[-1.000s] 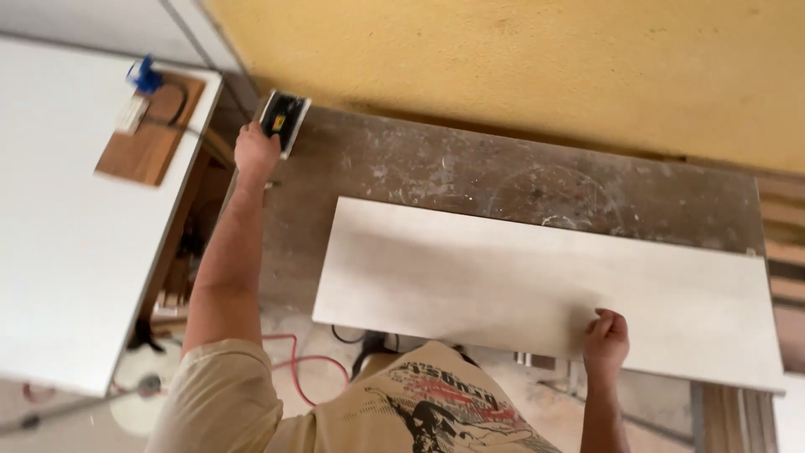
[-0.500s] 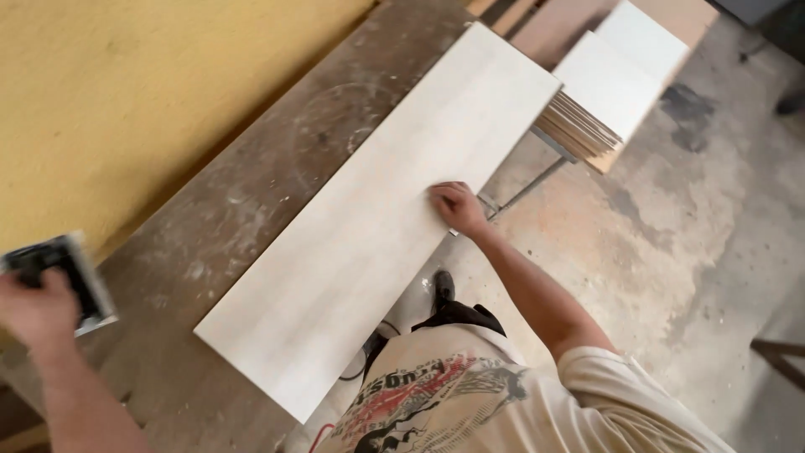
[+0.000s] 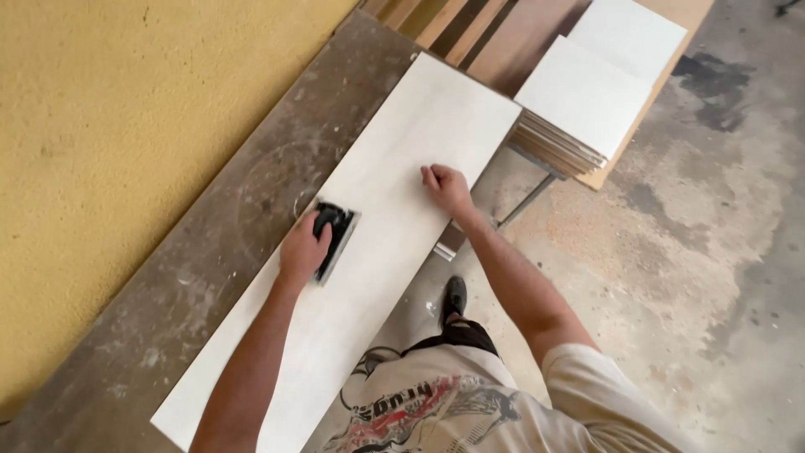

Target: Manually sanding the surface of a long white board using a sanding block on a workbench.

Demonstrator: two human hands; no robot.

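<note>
Fingers of the left hand [image 3: 303,248] wrap the black sanding block [image 3: 333,237], pressing it flat on the long white board [image 3: 394,210]. Right hand [image 3: 447,188], fingers curled loosely and holding nothing, bears down on the same panel near its near edge, likely to stop it sliding. Board lies lengthwise on the dusty workbench [image 3: 201,268] by the yellow wall [image 3: 126,117]; stacked white panels [image 3: 587,109] beyond.
</note>
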